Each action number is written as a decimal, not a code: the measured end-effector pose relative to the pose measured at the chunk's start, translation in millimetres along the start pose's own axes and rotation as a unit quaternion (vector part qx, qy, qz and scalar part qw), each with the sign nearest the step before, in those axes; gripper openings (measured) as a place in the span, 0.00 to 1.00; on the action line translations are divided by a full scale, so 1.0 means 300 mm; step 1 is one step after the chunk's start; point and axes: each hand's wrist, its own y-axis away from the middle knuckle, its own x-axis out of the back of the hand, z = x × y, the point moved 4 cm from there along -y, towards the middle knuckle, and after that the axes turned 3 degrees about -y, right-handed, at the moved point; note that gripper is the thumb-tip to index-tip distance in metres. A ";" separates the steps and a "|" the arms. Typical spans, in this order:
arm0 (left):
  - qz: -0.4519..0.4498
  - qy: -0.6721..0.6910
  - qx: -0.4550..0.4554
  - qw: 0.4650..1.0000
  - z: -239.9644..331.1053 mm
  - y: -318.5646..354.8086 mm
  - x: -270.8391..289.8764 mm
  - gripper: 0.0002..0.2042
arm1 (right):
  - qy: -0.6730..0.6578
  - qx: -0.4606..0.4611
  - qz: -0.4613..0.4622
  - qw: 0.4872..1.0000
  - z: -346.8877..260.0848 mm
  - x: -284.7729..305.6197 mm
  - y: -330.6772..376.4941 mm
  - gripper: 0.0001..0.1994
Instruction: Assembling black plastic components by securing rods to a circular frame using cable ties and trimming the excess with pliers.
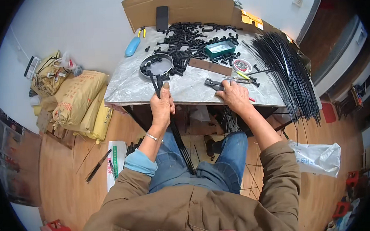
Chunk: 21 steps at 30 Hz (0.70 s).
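Observation:
My left hand (pixel 162 104) is closed around a bundle of thin black rods (pixel 178 136) that runs from the table edge down across my lap. Its top end reaches a round metal pan (pixel 156 65) holding a few black plastic pieces. My right hand (pixel 234 95) rests on the grey table (pixel 125 87) near its front edge, fingers over the handles of dark pliers (pixel 215 84). A heap of small black plastic connectors (pixel 189 42) covers the middle of the table behind both hands.
A large sheaf of black rods (pixel 289 74) fans off the table's right side. A green tray (pixel 220 49), brown strip (pixel 210 66), small round dish (pixel 241 65), blue object (pixel 132 46) and cardboard box (pixel 179 7) stand on the table. Yellow sacks (pixel 77 100) lie left.

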 end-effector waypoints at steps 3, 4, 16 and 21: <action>-0.071 0.040 -0.061 0.995 0.122 -0.017 -0.042 0.23 | 0.035 0.056 0.143 0.988 -0.040 0.032 0.056 0.20; -0.089 0.042 -0.065 0.993 0.179 -0.017 -0.060 0.23 | -0.018 0.063 0.147 0.987 -0.065 0.021 0.079 0.20; -0.206 -0.372 -0.214 0.879 0.756 0.008 -0.124 0.20 | -0.427 0.169 -0.414 0.786 -0.483 -0.388 0.665 0.19; -0.191 0.091 -0.168 0.963 0.673 -0.011 -0.008 0.27 | -0.692 0.035 -0.398 0.602 -0.478 -0.309 0.591 0.25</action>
